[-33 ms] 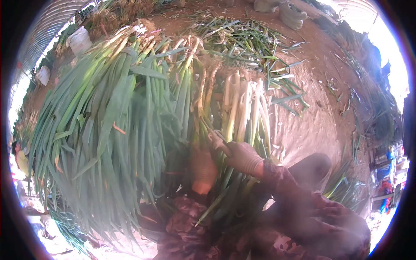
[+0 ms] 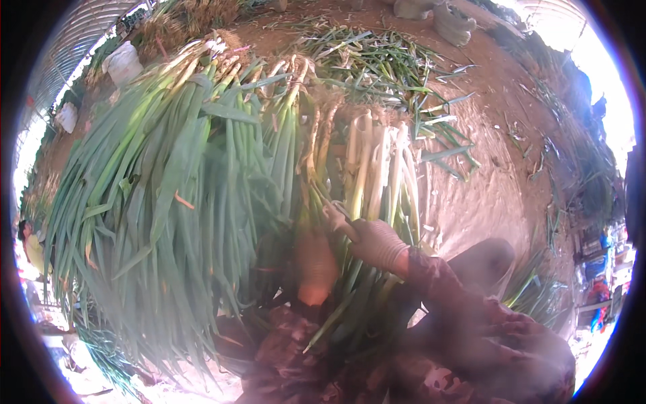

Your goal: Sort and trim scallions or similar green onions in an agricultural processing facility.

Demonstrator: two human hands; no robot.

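Observation:
A thick spread of green onions (image 2: 182, 161) lies before me, roots away from me and long leaves toward me. My left hand (image 2: 315, 259), in a light knitted glove, is closed around a few brownish-skinned onion stalks (image 2: 315, 151) at the edge of the pile. My right hand (image 2: 373, 242), gloved too, reaches across from the right with its fingers pinched on a thin leafy strip beside those stalks. Its fingertips almost meet the left hand. Just beyond the right hand lie several pale, cleaner onion stalks (image 2: 377, 161). Haze blurs the left fingers partly.
Stripped leaves (image 2: 377, 64) lie heaped on the bare brown ground (image 2: 478, 182) beyond the stalks. White bundles (image 2: 123, 62) sit at the far left. My bent knee (image 2: 488, 262) is at the right, near more green leaves (image 2: 528, 283).

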